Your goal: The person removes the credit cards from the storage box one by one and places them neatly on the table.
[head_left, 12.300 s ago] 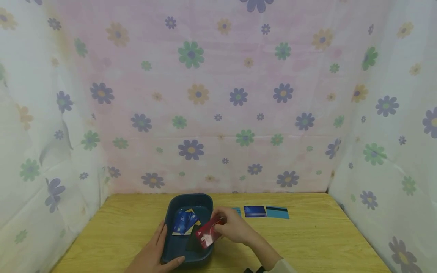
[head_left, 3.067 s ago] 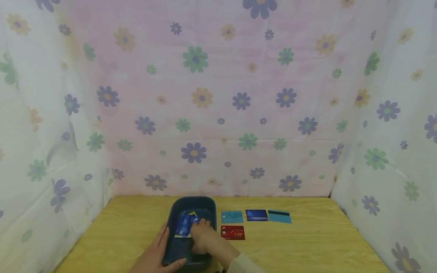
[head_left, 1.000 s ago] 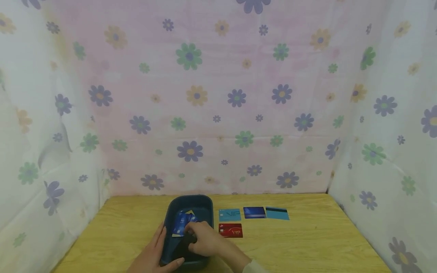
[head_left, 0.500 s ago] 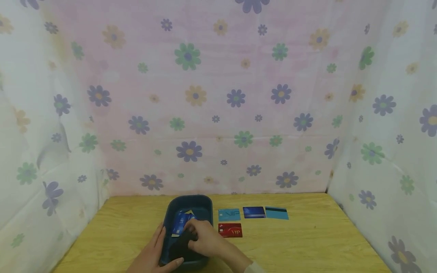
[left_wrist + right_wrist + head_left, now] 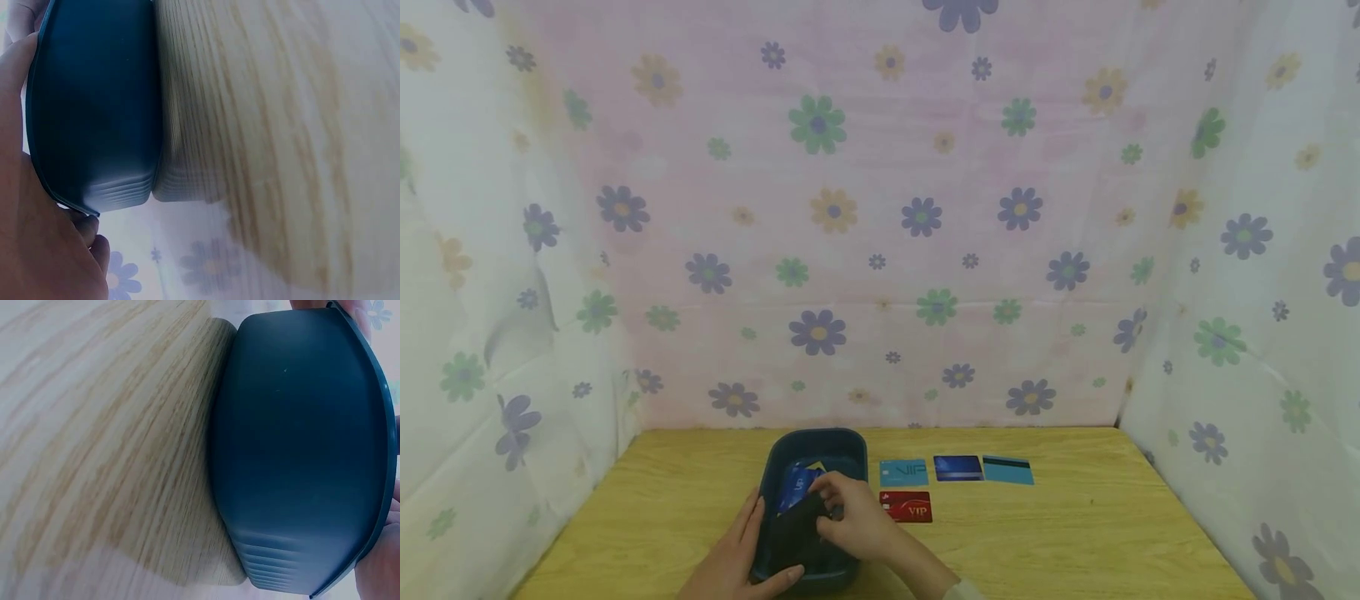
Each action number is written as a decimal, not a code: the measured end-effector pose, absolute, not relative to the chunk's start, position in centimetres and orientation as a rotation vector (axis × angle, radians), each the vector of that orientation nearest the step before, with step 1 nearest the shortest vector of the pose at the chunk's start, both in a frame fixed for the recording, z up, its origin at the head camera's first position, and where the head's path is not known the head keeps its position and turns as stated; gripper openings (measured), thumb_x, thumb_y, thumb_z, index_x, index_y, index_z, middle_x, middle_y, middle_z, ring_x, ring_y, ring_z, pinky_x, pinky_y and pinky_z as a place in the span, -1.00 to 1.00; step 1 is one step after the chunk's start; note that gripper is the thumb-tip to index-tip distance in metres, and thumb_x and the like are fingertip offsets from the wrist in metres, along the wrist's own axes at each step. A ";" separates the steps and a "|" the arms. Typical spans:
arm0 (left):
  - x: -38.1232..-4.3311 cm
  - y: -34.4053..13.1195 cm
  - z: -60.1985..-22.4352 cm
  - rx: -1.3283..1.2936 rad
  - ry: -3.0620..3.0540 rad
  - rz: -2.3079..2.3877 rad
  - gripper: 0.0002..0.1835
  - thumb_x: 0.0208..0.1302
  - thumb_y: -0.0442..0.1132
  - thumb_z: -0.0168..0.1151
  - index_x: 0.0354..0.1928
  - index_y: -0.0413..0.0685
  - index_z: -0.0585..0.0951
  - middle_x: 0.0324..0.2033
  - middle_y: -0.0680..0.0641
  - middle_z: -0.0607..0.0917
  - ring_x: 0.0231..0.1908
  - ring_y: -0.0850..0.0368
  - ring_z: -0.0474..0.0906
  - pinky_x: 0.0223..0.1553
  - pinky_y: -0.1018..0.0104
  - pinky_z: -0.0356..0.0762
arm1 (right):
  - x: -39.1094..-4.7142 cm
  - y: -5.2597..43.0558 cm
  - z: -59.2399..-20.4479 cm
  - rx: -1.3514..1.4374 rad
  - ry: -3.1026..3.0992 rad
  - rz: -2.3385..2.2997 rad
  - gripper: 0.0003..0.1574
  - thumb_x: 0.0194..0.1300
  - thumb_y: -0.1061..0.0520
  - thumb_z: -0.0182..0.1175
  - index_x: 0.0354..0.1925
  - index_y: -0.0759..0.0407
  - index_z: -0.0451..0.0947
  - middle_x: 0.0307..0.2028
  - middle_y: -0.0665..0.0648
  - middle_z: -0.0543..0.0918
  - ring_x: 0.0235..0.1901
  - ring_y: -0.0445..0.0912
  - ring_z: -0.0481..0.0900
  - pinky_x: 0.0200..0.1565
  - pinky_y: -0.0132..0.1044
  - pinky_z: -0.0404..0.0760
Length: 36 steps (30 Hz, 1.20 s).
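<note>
My right hand (image 5: 861, 517) pinches a black card (image 5: 797, 532) by its right side, tilted up inside a dark blue plastic bin (image 5: 863, 454). My left hand (image 5: 730, 554) holds the bin at its left side and near left corner, thumb over the near rim. In the left wrist view, that hand (image 5: 47, 244) lies along the rim of the bin (image 5: 94, 100). Behind the black card, a blue VIP card (image 5: 797, 485) and a yellowish card edge (image 5: 817, 467) show. The right wrist view has the bin's outer wall (image 5: 300, 437), which hides the cards.
To the right of the bin lie a light blue VIP card (image 5: 904, 472), a dark blue card (image 5: 958, 468) and a light blue card with a black stripe (image 5: 1008, 470) in a row. A red VIP card (image 5: 906, 507) sits in front. Flowered cloth (image 5: 880, 250) surrounds the wooden table (image 5: 1075, 533).
Over the last second, my right hand tilts the black card up, covering more of the blue card. The red card, held over the bin about twelve seconds ago, now lies on the table.
</note>
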<state>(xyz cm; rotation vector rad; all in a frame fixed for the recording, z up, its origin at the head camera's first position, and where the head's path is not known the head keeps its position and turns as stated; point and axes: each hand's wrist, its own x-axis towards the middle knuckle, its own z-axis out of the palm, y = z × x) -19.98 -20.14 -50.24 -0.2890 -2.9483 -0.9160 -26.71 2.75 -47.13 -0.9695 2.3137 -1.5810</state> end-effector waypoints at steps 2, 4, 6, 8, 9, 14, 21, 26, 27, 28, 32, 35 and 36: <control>-20.0 -20.1 -50.3 -0.302 -2.942 -0.919 0.26 0.20 0.40 0.30 0.54 -0.47 0.04 0.57 -0.42 -0.04 0.38 -0.53 0.25 0.16 -0.41 0.46 | -26.6 2.8 -47.1 -0.961 2.316 -1.602 -0.55 0.25 0.39 0.28 0.11 0.20 0.56 -0.13 -0.02 0.62 -0.19 -0.29 0.58 -0.21 -0.45 0.62; -20.0 -20.1 -50.3 -0.315 -2.939 -0.918 0.26 0.21 0.40 0.30 0.54 -0.48 0.04 0.57 -0.43 -0.04 0.38 -0.54 0.25 0.15 -0.41 0.47 | -26.6 2.9 -47.1 -0.946 2.309 -1.627 -0.55 0.24 0.38 0.28 0.10 0.19 0.56 -0.12 -0.01 0.62 -0.19 -0.28 0.58 -0.20 -0.45 0.62; -20.0 -20.2 -50.4 -0.324 -2.937 -0.908 0.25 0.21 0.40 0.30 0.54 -0.49 0.05 0.57 -0.43 -0.04 0.37 -0.55 0.25 0.15 -0.41 0.47 | -26.6 3.0 -47.0 -0.925 2.296 -1.656 -0.55 0.25 0.38 0.27 0.11 0.20 0.56 -0.12 -0.02 0.61 -0.18 -0.27 0.57 -0.20 -0.44 0.62; -20.0 -20.3 -50.4 -0.327 -2.942 -0.892 0.25 0.21 0.40 0.30 0.53 -0.50 0.05 0.56 -0.45 -0.03 0.37 -0.56 0.24 0.15 -0.41 0.47 | -26.7 3.0 -47.0 -0.891 2.284 -1.687 -0.56 0.26 0.37 0.27 0.11 0.18 0.57 -0.12 -0.02 0.60 -0.18 -0.26 0.57 -0.19 -0.42 0.63; -20.0 -20.3 -50.5 -0.326 -2.947 -0.887 0.25 0.21 0.40 0.30 0.53 -0.50 0.05 0.56 -0.45 -0.04 0.37 -0.56 0.24 0.15 -0.41 0.47 | -26.7 3.0 -46.9 -0.864 2.278 -1.702 -0.56 0.27 0.37 0.26 0.11 0.18 0.57 -0.12 -0.02 0.59 -0.18 -0.25 0.56 -0.19 -0.41 0.64; -20.1 -20.4 -50.6 -0.305 -2.962 -0.881 0.28 0.19 0.44 0.29 0.54 -0.49 0.05 0.56 -0.45 -0.03 0.37 -0.55 0.25 0.14 -0.42 0.47 | -26.6 3.5 -46.4 -0.756 2.289 -1.760 -0.56 0.27 0.37 0.26 0.11 0.14 0.57 -0.12 0.02 0.58 -0.16 -0.18 0.55 -0.15 -0.35 0.62; -20.3 -20.3 -50.8 -0.296 -2.961 -0.871 0.29 0.17 0.46 0.29 0.55 -0.44 0.04 0.57 -0.42 -0.03 0.38 -0.54 0.24 0.16 -0.43 0.45 | -26.1 5.0 -45.6 -0.739 2.282 -1.794 -0.56 0.28 0.39 0.25 0.11 0.13 0.56 -0.11 0.08 0.59 -0.17 -0.11 0.55 -0.23 -0.33 0.68; -20.3 -20.3 -50.9 -0.296 -2.954 -0.861 0.29 0.15 0.46 0.30 0.55 -0.43 0.06 0.57 -0.41 -0.01 0.39 -0.52 0.25 0.19 -0.41 0.44 | -26.0 6.1 -45.7 -0.750 2.282 -1.803 -0.57 0.32 0.40 0.24 0.12 0.16 0.55 -0.13 0.10 0.58 -0.21 -0.12 0.51 -0.29 -0.36 0.67; -20.3 -20.3 -50.9 -0.294 -2.954 -0.861 0.30 0.15 0.47 0.30 0.55 -0.43 0.06 0.57 -0.41 -0.01 0.39 -0.52 0.25 0.19 -0.41 0.44 | -26.1 6.3 -45.7 -0.752 2.285 -1.807 -0.57 0.32 0.41 0.24 0.12 0.17 0.54 -0.14 0.10 0.58 -0.23 -0.12 0.51 -0.31 -0.37 0.68; -20.3 -20.3 -50.8 -0.290 -2.954 -0.856 0.30 0.14 0.47 0.30 0.55 -0.42 0.06 0.57 -0.41 -0.01 0.39 -0.52 0.25 0.19 -0.41 0.44 | -26.2 6.6 -45.7 -0.754 2.296 -1.806 -0.57 0.32 0.41 0.25 0.12 0.17 0.55 -0.15 0.10 0.58 -0.24 -0.13 0.51 -0.31 -0.37 0.67; -20.3 -20.2 -50.7 -0.276 -2.964 -0.859 0.30 0.13 0.47 0.31 0.56 -0.41 0.06 0.57 -0.41 -0.01 0.38 -0.53 0.26 0.17 -0.43 0.44 | -26.4 7.5 -45.8 -0.772 2.371 -1.771 -0.57 0.31 0.39 0.26 0.11 0.15 0.55 -0.14 0.10 0.60 -0.23 -0.13 0.53 -0.23 -0.34 0.65; -20.4 -20.2 -50.7 -0.271 -2.970 -0.861 0.31 0.13 0.47 0.30 0.56 -0.41 0.05 0.57 -0.41 -0.01 0.38 -0.54 0.26 0.17 -0.44 0.44 | -26.6 8.2 -45.9 -0.775 2.432 -1.730 -0.56 0.32 0.37 0.27 0.13 0.12 0.55 -0.10 0.08 0.61 -0.16 -0.12 0.56 -0.11 -0.28 0.64; -20.4 -20.2 -50.7 -0.271 -2.972 -0.859 0.30 0.13 0.47 0.31 0.56 -0.41 0.06 0.57 -0.41 -0.01 0.38 -0.54 0.26 0.17 -0.45 0.43 | -26.6 8.4 -46.0 -0.775 2.448 -1.723 -0.56 0.32 0.36 0.27 0.13 0.12 0.55 -0.09 0.07 0.62 -0.15 -0.11 0.57 -0.08 -0.26 0.63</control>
